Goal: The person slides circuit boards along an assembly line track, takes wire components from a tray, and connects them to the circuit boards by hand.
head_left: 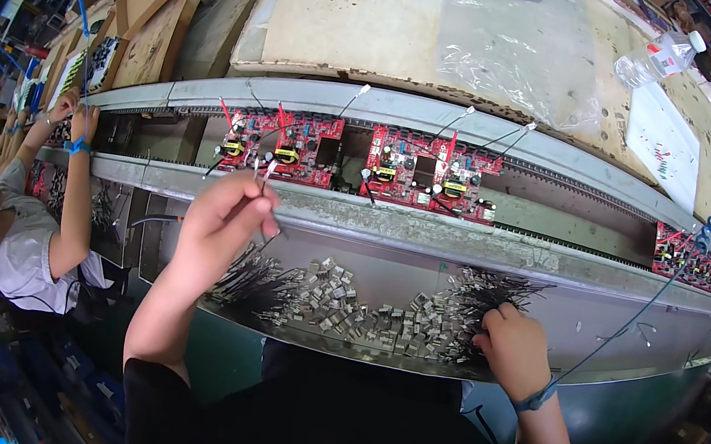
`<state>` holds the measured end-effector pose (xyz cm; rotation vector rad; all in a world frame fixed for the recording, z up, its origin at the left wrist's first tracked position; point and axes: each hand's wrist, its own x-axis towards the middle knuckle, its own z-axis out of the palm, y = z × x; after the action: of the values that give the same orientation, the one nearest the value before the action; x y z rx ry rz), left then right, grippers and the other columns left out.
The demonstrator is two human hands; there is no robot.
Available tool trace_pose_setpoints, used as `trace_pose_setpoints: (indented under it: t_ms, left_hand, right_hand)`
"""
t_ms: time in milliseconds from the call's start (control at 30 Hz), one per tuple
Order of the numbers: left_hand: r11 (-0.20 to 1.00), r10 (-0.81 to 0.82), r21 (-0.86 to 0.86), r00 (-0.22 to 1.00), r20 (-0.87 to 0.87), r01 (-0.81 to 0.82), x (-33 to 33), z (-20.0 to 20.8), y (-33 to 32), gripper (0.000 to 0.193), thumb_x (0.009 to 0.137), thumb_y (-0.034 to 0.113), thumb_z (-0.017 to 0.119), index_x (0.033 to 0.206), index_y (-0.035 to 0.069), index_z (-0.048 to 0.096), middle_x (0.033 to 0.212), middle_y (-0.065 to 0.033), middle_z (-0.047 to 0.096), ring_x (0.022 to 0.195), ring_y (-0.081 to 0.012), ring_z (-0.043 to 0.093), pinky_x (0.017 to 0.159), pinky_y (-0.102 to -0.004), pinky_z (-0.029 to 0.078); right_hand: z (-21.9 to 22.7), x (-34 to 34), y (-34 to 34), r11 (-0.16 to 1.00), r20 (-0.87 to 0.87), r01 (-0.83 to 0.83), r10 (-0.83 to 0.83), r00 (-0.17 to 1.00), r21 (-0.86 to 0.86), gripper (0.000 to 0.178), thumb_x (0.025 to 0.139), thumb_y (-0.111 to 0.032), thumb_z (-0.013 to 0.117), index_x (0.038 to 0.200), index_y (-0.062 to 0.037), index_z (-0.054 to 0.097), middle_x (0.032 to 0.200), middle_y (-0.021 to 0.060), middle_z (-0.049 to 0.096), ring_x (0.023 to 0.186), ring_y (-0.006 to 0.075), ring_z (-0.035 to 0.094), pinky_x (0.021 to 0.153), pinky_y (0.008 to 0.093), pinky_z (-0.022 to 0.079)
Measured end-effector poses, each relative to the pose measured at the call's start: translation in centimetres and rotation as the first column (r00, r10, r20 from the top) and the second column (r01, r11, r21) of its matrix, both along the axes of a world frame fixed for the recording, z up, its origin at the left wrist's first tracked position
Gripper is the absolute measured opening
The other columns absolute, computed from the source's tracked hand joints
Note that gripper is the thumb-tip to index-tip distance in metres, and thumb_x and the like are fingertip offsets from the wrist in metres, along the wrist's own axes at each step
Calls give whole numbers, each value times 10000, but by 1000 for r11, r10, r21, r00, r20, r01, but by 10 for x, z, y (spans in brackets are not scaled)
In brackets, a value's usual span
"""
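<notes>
A thin wire lead (pixel 269 171) stands at the fingertips of your left hand (pixel 230 219), pinched between thumb and finger, just in front of the red circuit boards (pixel 308 151). Your right hand (pixel 518 348), well apart from the left, has its fingers bent at the black wire pile (pixel 493 292); you cannot tell whether they grip a wire. Between your hands, small silvery parts (pixel 364 314) lie in the metal tray (pixel 602 308). Beyond the boards, a clear bottle (pixel 660 58) lies on the worn tabletop (pixel 397 19). On your left, a co-worker (pixel 37 237) reaches toward the line.
</notes>
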<state>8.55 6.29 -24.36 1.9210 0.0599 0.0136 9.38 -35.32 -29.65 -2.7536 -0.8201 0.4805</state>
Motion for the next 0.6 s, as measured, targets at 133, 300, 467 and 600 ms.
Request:
trace_pose_setpoints:
  t_ms: [133,300,467,600]
  left_hand:
    - [978,8,-209,992,128,19,65,-9,-26,102,1059,60,509,1015,8,585,966,-49,619,714,-96,557,660,-238,457]
    - [977,-14,-209,992,125,40,114,-45,-51,123,1064,104,539,1034,16,619,914,-3,636,650,-35,473,579,-194,384]
    - [996,36,-88,993,108,-26,125,-69,-66,142,1013,133,656,948,6,654,765,0,636,637,-58,503,584,-242,434]
    - [999,52,8,991,120,-54,127,-73,-69,155,984,127,688,910,-6,658,788,-46,650,670,-107,548,631,-281,466]
  right_hand:
    - [7,5,5,998,65,48,-50,997,40,299,720,-146,813,915,-91,593,891,93,585,800,332,642,673,453,515]
    - [-2,12,4,997,133,82,-81,988,1,280,734,-154,802,921,-99,600,913,93,586,808,330,642,682,453,520]
    - [-7,15,-3,996,83,76,-79,993,39,253,740,-156,798,909,-107,616,917,89,589,833,328,650,693,449,525]
    - [3,20,-6,991,4,94,-94,996,93,216,780,-172,775,892,-95,606,880,104,599,814,341,650,689,459,521]
